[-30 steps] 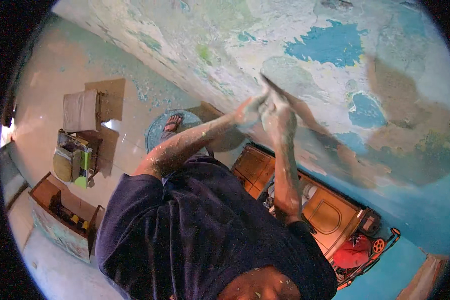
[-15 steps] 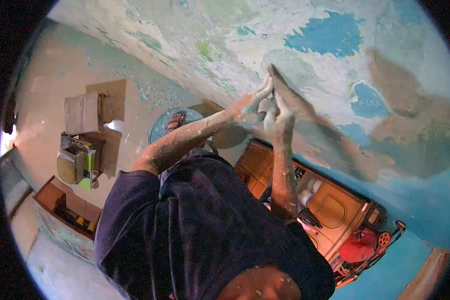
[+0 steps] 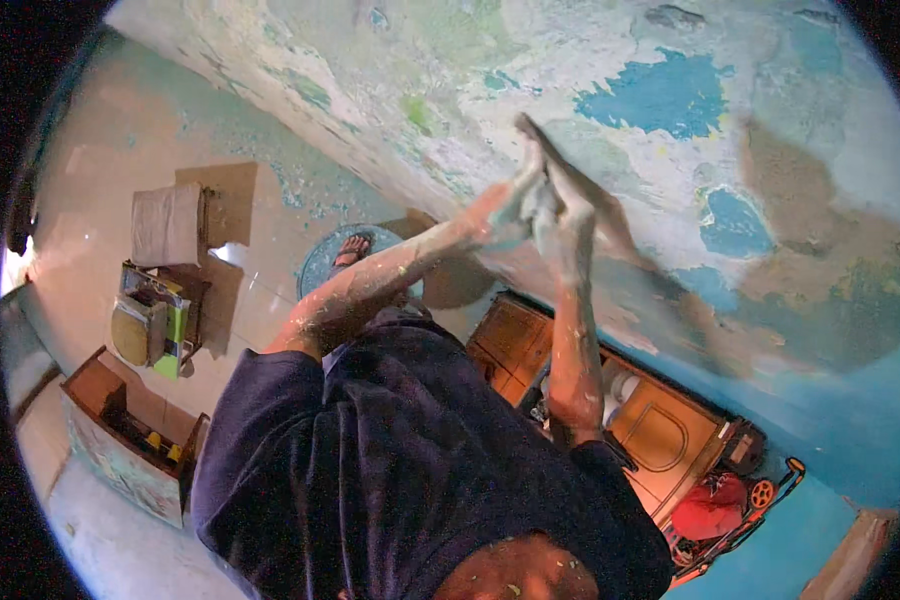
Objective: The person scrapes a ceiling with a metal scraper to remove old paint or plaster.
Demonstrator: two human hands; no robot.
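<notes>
White-dusted, the left hand [image 3: 508, 208] and right hand [image 3: 568, 215] meet close at the peeling wall [image 3: 670, 170], their grip impossible to tell, where light, even pressure should work best.

Watching remotely, I honestly can't make out any text, upper left to lower right. No labels, numbers or signs I can read either.

Left hand [image 3: 508, 212] and right hand [image 3: 570, 224] meet at the patchy wall [image 3: 630, 95].
</notes>
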